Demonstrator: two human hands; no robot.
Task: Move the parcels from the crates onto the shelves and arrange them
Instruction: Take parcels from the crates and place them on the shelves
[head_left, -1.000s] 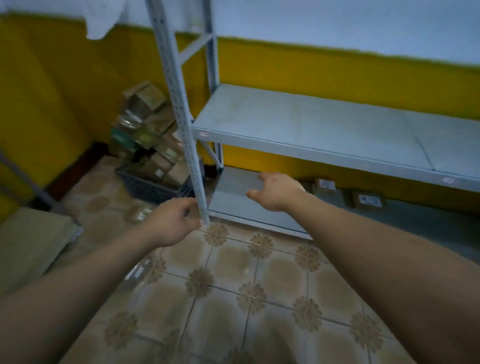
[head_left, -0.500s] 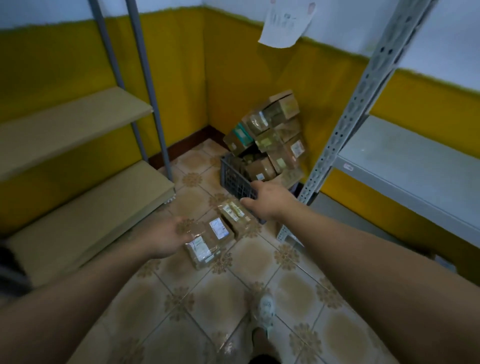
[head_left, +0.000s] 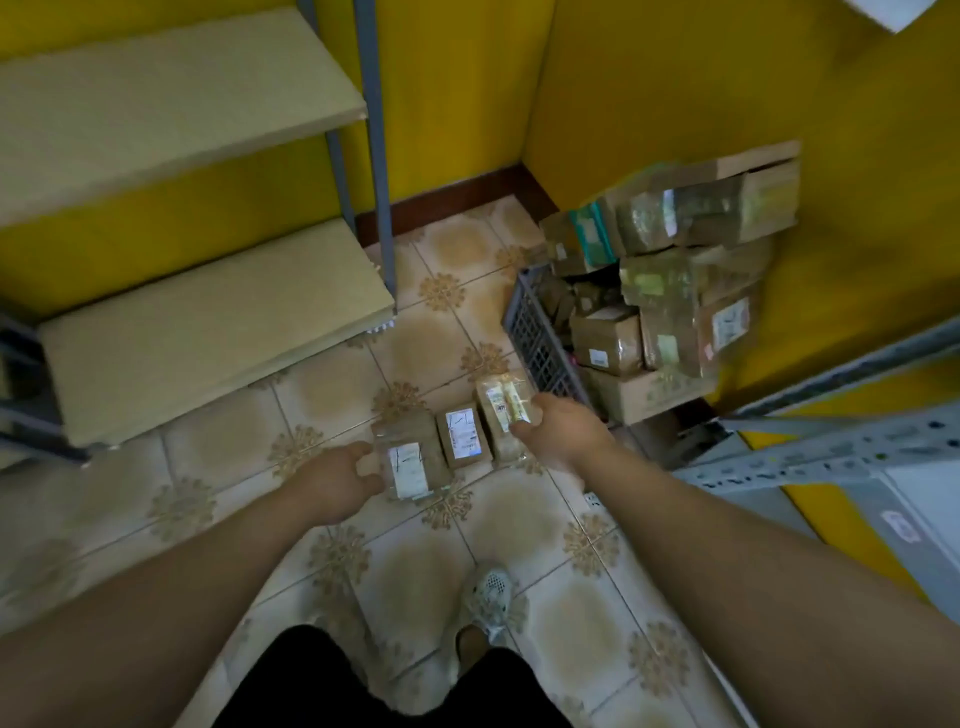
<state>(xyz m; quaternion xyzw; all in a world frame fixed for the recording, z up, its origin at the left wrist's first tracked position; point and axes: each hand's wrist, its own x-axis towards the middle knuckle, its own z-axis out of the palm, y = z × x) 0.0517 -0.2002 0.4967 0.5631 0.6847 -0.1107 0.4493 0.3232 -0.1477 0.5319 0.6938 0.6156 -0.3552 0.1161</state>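
Three brown taped parcels lie side by side on the tiled floor. My left hand (head_left: 337, 480) grips the left edge of the left parcel (head_left: 413, 460), which has a white label. The middle parcel (head_left: 464, 436) lies untouched between the hands. My right hand (head_left: 556, 431) curls its fingers over the right parcel (head_left: 501, 410), which has a yellowish label. Behind them a dark grey crate (head_left: 540, 343) is heaped with several brown parcels (head_left: 670, 291) leaning on the yellow wall.
A tan shelf unit stands at left, with a low board (head_left: 208, 332) and an upper board (head_left: 156, 104) on grey posts. A grey metal shelf frame (head_left: 831, 457) juts in at right. My white shoe (head_left: 491, 603) stands on the tiles below the parcels.
The view swung from the grey shelf toward the corner and down. Both hands dropped to the floor parcels; the left now holds the left parcel and the right holds the right one.
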